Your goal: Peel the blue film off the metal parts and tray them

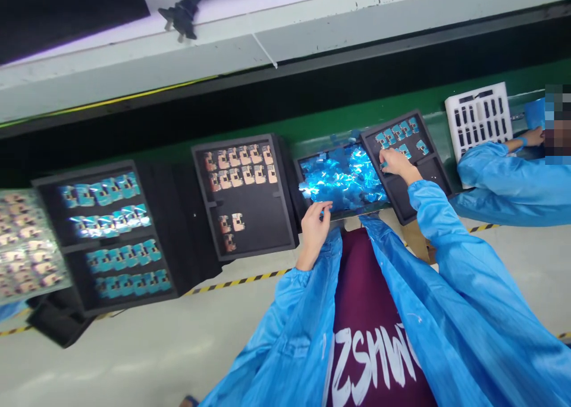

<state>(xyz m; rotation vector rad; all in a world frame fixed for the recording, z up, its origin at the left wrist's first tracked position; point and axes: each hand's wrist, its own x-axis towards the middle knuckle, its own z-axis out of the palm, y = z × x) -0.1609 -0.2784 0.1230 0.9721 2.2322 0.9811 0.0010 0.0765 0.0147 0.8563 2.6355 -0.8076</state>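
My left hand (314, 231) is at the front edge of a dark tray (343, 215) heaped with shiny blue film pieces (341, 178). Its fingers are curled together, with a small bluish bit at the tips that I cannot make out. My right hand (397, 162) reaches over the left side of a tilted black tray (404, 196). The fingertips there are pinched at a small bluish thing, mostly hidden by the fingers. Small flat parts with blue film (397, 133) lie in rows at the top of that tray, close to this hand.
Left of the film stands a black tray (250, 216) with copper-coloured parts (243, 155). Farther left, another black tray (111, 243) holds rows of blue-filmed parts. At right, a co-worker's sleeve (513, 181) is by a white slotted tray (479, 118). A plug (181, 15) lies on the shelf above.
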